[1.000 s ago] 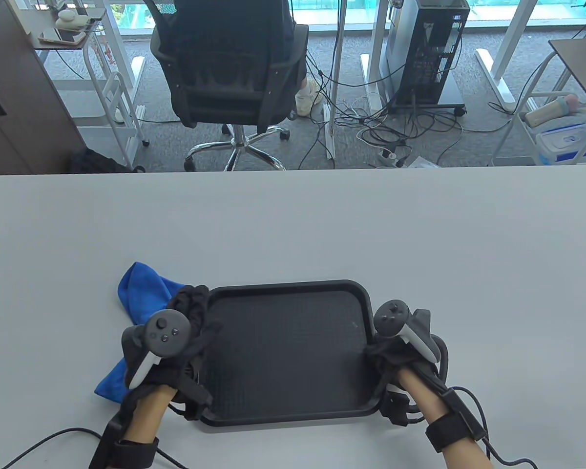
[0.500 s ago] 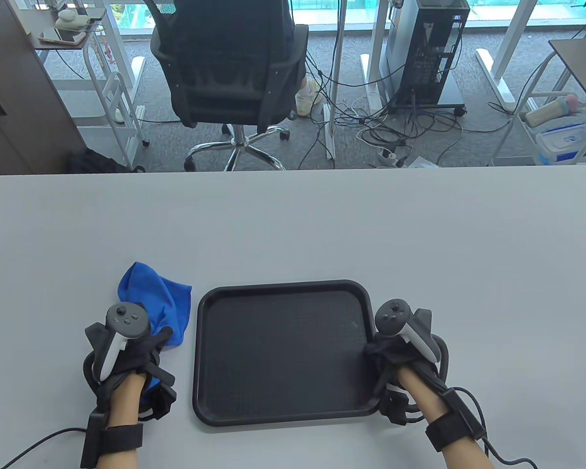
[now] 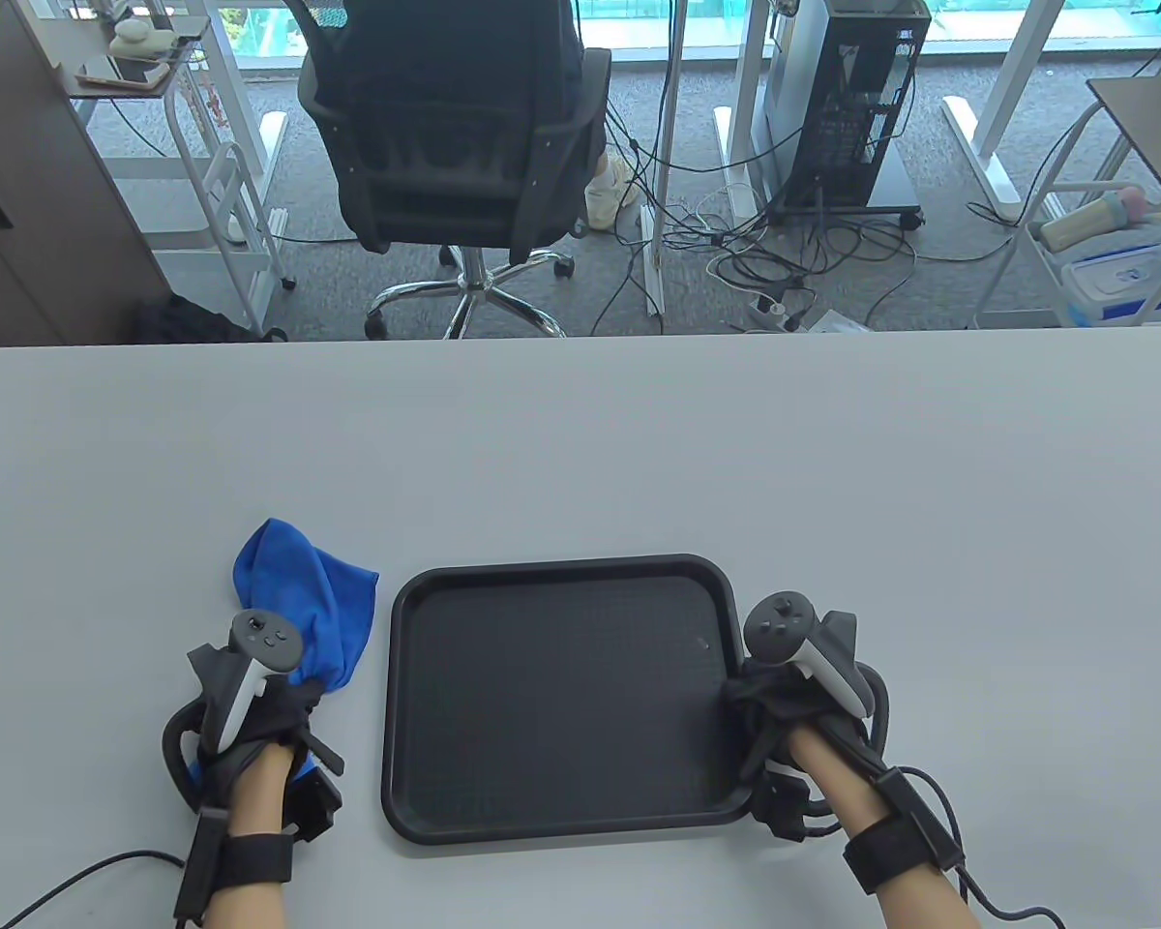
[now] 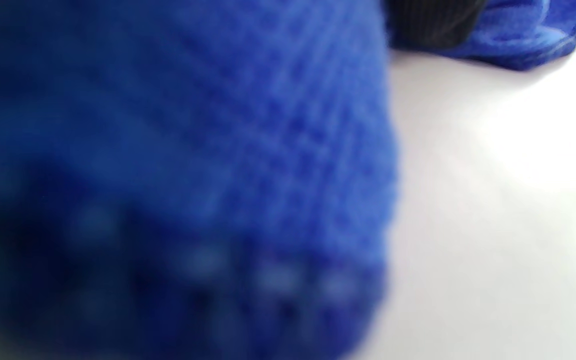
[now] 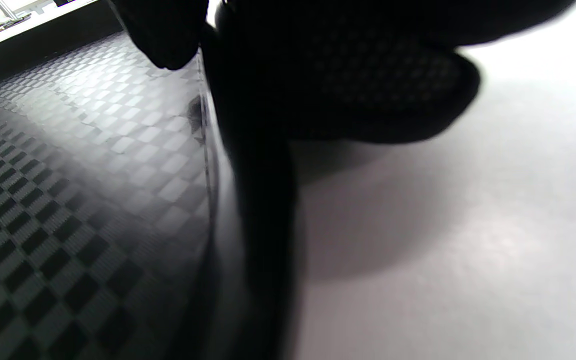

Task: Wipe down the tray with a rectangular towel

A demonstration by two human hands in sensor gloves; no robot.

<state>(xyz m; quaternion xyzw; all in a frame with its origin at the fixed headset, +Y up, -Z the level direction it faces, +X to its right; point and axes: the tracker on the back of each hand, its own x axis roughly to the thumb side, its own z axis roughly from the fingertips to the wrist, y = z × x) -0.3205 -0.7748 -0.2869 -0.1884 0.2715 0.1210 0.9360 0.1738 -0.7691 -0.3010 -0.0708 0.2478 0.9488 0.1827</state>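
Note:
A black textured tray (image 3: 561,697) lies on the white table near the front edge. A crumpled blue towel (image 3: 305,595) lies just left of it. My left hand (image 3: 300,692) is on the towel's near part and grips it, and the cloth bunches at my fingers. In the left wrist view the towel (image 4: 178,150) fills the frame, blurred, with a gloved fingertip (image 4: 433,25) on it. My right hand (image 3: 743,699) holds the tray's right rim. In the right wrist view my fingers (image 5: 348,90) wrap over the rim (image 5: 258,210).
The white table (image 3: 580,445) stretches wide beyond the tray. Glove cables (image 3: 938,803) trail off the front edge. An office chair (image 3: 455,126), a computer tower and loose floor cables stand behind the table.
My left hand left the tray's left edge, moved left onto the blue towel and closed on it, and the cloth is now bunched. My right hand and the tray have not moved.

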